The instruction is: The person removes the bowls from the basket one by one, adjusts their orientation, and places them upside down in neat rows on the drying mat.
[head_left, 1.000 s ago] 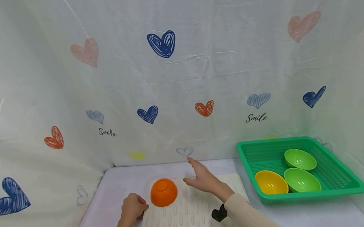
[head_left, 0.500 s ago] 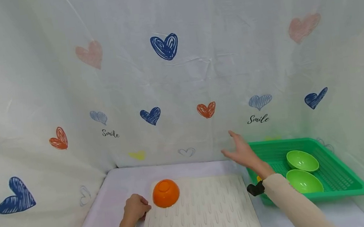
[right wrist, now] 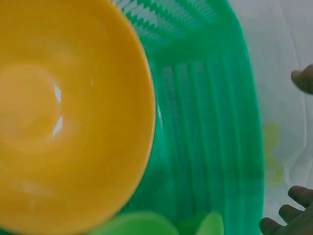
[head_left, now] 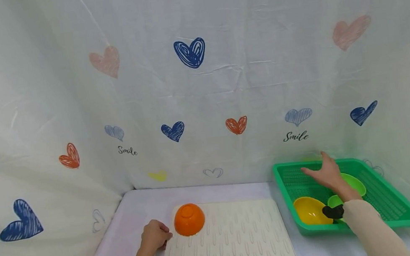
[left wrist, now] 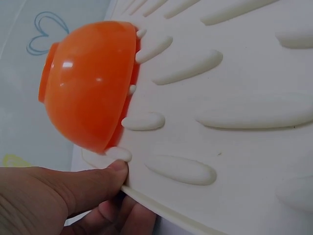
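Note:
At the far left corner of a white ridged mat [head_left: 232,236], my left hand [head_left: 153,235] pinches the mat's edge. The left wrist view has the thumb [left wrist: 93,190] on top and the fingers curled beneath. Beside that hand, an upside-down orange bowl [head_left: 189,219] sits on the mat. My right hand [head_left: 326,174], thumb and fingers spread and holding nothing, is over the green basket [head_left: 409,222]. Under its arm are two light green bowls, the back one [head_left: 355,184] and the front one [head_left: 334,201], both partly covered. A yellow bowl [right wrist: 73,117] lies mouth up in the basket.
White cloth [head_left: 137,203] covers the table under the mat and basket. A white curtain [head_left: 200,90] printed with hearts stands close behind and along both sides. The basket's raised rim stands right of the mat.
My right hand has moved right, from above the mat to over the basket, staying spread. The left hand keeps its pinch on the mat's edge, and the orange bowl stays put.

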{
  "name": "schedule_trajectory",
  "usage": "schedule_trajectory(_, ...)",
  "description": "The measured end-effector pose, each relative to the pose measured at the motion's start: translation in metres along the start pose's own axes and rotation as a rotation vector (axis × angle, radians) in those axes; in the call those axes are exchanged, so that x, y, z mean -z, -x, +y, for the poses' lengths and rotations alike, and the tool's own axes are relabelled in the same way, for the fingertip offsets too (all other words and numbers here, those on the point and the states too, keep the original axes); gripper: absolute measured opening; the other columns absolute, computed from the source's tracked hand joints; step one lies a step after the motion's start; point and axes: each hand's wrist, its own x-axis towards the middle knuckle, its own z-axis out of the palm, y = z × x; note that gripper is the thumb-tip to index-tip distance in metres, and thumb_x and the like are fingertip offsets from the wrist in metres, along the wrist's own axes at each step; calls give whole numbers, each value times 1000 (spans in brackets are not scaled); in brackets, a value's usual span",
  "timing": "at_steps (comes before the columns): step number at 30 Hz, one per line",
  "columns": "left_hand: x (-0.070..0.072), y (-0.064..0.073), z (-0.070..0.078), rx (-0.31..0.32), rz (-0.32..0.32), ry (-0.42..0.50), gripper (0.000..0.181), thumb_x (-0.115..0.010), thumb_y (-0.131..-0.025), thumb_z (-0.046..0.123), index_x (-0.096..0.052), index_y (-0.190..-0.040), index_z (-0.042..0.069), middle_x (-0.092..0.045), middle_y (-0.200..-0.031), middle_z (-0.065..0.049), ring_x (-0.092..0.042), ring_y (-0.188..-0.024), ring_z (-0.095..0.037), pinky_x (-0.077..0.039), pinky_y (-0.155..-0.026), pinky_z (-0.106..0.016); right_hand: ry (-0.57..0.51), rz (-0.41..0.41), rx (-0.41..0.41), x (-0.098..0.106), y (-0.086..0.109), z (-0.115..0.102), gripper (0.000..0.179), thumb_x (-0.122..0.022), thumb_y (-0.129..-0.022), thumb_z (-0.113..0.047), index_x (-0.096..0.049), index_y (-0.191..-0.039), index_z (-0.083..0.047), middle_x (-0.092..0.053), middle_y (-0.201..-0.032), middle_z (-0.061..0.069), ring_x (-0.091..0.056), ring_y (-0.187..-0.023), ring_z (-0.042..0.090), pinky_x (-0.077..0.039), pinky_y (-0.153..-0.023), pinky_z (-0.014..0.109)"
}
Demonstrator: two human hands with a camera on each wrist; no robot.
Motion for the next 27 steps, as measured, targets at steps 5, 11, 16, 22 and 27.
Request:
schedule_trajectory(5, 2, 1, 0, 23, -3, 5, 13, -78, -77, 6, -66, -79, 1, -60, -64, -5, -56, -49, -13, -51, -45, -24, 31, -19, -106, 11, 11, 30, 117, -58, -86, -62, 8, -148, 12, -4, -143, 50, -10, -127, 68, -18, -95, 79)
schedule_trajectory(11, 1, 0, 1, -9, 10, 10, 13, -78, -77, 7, -67, -79, 2, -61, -63, -4, -56, -47, -13, -51, -44, -24, 93, -30, -250, 26, 19, 55, 124, -54, -84, -68, 11, -143, 18, 1, -139, 54, -7, -124, 70, -17, -96, 78)
schedule_trajectory(16, -1, -3, 0, 11, 11, 16, 13, -79, -77, 7, -67, -79, 2, -61, -62, -3, -56, -46, -12, -51, -44, -24, 98, -69, -347, 33, 20, 68, 129, -54, -81, -72, 14, -141, 20, 4, -137, 55, -5, -122, 71, -20, -93, 77)
schedule_trajectory(22, -3, -6, -3, 17, 9, 16, 12, -79, -77, 8, -68, -80, 3, -62, -64, -3, -56, -47, -12, -51, -44, -24, 100, -138, -395, 35, 20, 83, 130, -54, -82, -71, 15, -138, 23, 8, -134, 57, -1, -121, 74, -19, -95, 78)
schedule_trajectory(27, -4, -8, -4, 13, 16, 3, 12, -79, -77, 8, -69, -79, 3, -61, -62, -2, -55, -47, -11, -50, -45, -23, 119, -205, -410, 31, 21, 81, 128, -55, -81, -70, 5, -134, 30, 1, -129, 60, -9, -118, 74, -23, -94, 77)
